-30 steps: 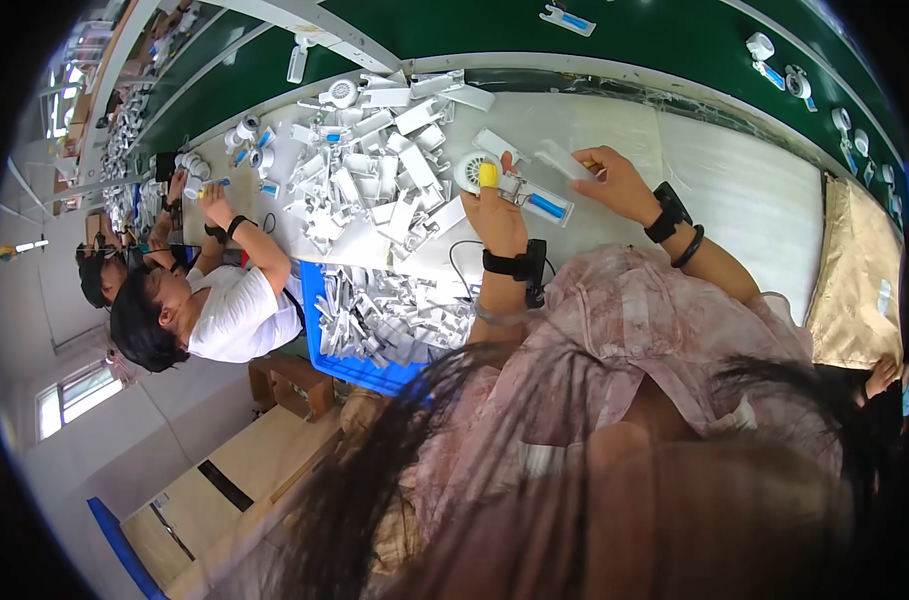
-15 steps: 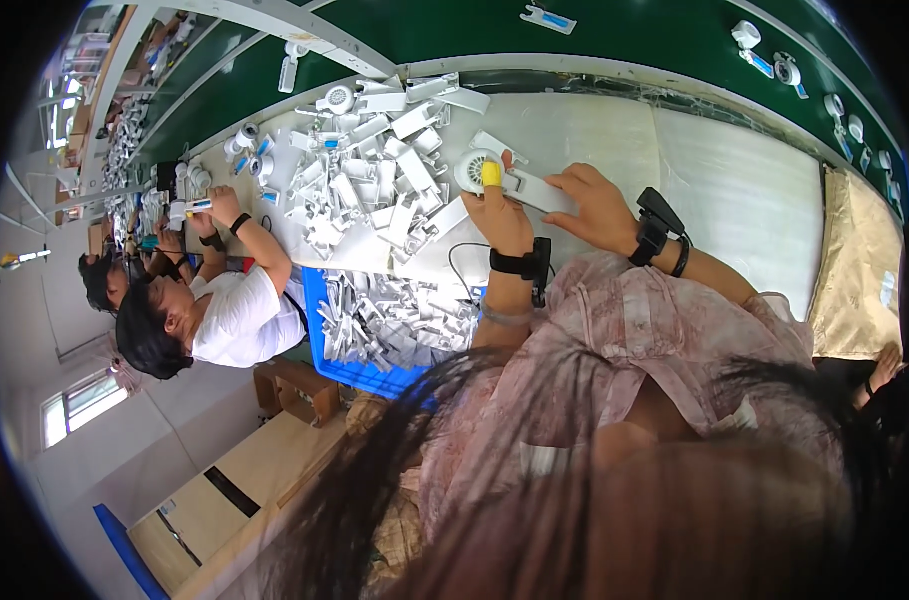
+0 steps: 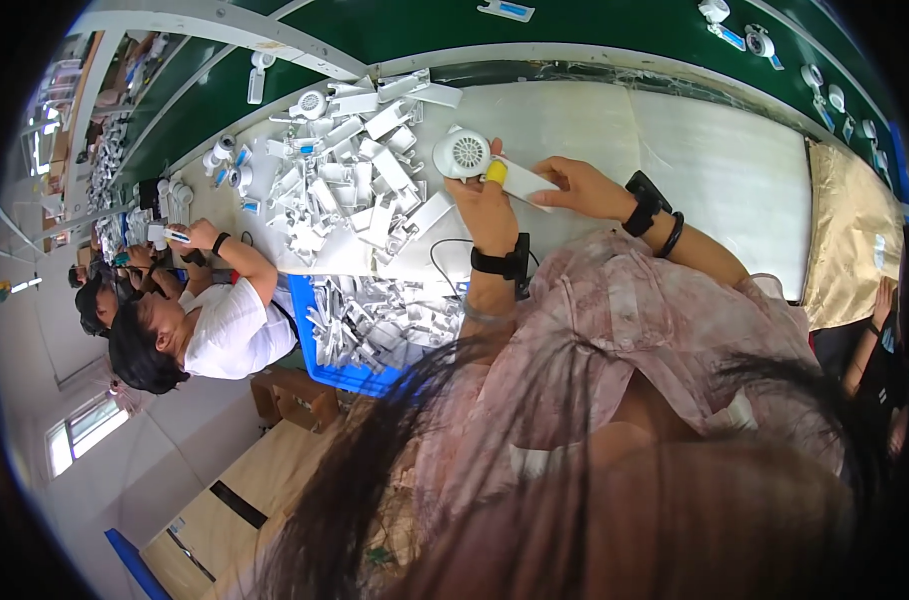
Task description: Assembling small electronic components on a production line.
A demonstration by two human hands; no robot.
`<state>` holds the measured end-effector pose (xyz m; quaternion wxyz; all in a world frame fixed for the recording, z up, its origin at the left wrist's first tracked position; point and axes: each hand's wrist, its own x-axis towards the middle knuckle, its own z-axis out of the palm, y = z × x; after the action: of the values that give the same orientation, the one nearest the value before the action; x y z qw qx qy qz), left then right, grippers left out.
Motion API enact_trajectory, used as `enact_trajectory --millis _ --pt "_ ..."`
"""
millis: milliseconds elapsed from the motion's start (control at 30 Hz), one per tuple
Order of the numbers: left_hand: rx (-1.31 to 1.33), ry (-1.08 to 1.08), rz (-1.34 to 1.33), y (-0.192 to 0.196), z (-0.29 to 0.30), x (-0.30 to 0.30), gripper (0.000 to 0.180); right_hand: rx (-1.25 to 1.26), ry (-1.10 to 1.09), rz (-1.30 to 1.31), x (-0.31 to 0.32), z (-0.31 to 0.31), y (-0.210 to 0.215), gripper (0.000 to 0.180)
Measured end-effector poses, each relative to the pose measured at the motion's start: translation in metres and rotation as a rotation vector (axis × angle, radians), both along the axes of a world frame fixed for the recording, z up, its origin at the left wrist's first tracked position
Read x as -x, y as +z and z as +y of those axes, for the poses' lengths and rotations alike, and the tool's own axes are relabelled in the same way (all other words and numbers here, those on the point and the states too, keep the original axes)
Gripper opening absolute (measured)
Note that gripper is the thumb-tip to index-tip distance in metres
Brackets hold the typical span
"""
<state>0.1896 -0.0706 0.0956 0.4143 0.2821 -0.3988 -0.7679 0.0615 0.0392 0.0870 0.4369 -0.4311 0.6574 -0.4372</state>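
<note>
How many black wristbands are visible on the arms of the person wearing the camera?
3: one on the left wrist, and two on the right wrist, a wide one and a thin one.

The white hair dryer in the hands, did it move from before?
Yes. The white hair dryer has shifted left, toward the pile of white parts; left hand and right hand both hold it.

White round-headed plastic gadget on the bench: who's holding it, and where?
Both hands hold the white round-headed plastic gadget: left hand near its round head, right hand on its handle.

One white hair dryer (image 3: 467, 155), one blue bin (image 3: 347, 372), two black wristbands (image 3: 502, 263) — white parts too many to count.
</note>
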Motion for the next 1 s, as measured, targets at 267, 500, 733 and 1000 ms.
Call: enact_trajectory --millis 267,500,733,1000 --pt "-0.022 0.008 -0.018 -0.007 -0.001 0.014 0.049 -0.209 0.109 -0.82 0.011 0.005 -0.004 0.038" --pt "-0.041 -0.036 -0.049 -0.01 -0.011 0.02 0.046 -0.245 0.034 -0.754 -0.001 0.004 0.004 0.036" --pt "-0.32 -0.303 -0.076 -0.02 -0.005 0.037 0.045 -0.201 -0.038 -0.877 0.027 0.013 -0.021 0.054" --pt "0.449 -0.452 -0.39 -0.071 -0.087 0.189 0.062 -0.184 -0.297 -0.776 0.064 0.039 -0.067 0.051"
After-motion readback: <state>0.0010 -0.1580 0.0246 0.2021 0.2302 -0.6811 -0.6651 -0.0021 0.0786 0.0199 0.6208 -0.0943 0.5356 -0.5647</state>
